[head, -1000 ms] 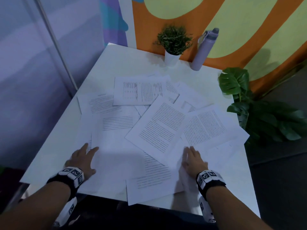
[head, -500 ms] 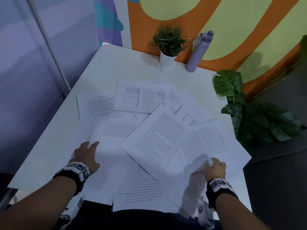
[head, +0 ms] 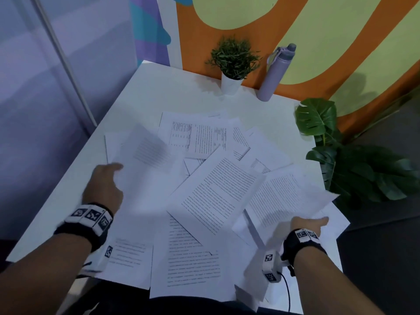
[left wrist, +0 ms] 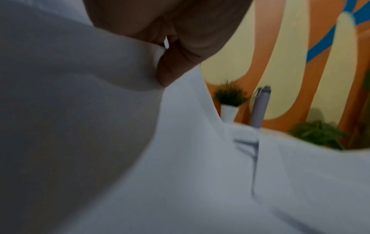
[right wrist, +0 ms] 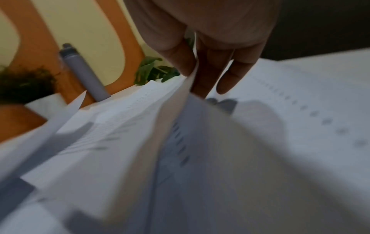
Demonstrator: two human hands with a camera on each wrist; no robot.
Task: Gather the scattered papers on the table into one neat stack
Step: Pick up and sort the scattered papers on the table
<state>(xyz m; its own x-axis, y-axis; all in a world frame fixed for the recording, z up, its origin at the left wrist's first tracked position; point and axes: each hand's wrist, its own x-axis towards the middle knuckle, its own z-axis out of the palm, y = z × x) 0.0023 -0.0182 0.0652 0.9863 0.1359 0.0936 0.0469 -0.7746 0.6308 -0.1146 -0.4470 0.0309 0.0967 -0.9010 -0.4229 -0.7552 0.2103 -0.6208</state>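
Note:
Several white printed papers (head: 218, 189) lie overlapping across the white table (head: 159, 92). At the left, my left hand (head: 111, 180) grips one blurred sheet (head: 145, 160) by its edge and holds it raised off the pile; the thumb (left wrist: 174, 66) lies on top of that sheet (left wrist: 180, 142). At the right, my right hand (head: 311, 223) pinches the near edge of another printed sheet (head: 284, 196), lifted at its right side. In the right wrist view the thumb and fingers (right wrist: 208, 74) clamp that sheet's edge (right wrist: 186, 88).
A small potted plant (head: 231, 62) and a lilac bottle (head: 276, 73) stand at the table's far edge against the orange and green wall. A large leafy plant (head: 354, 160) stands on the floor off the right edge. Some sheets (head: 193, 283) overhang the near edge.
My left hand has gone from lying flat on the papers to lifting a sheet at the left. My right hand has moved right and raised the sheet that it pinches.

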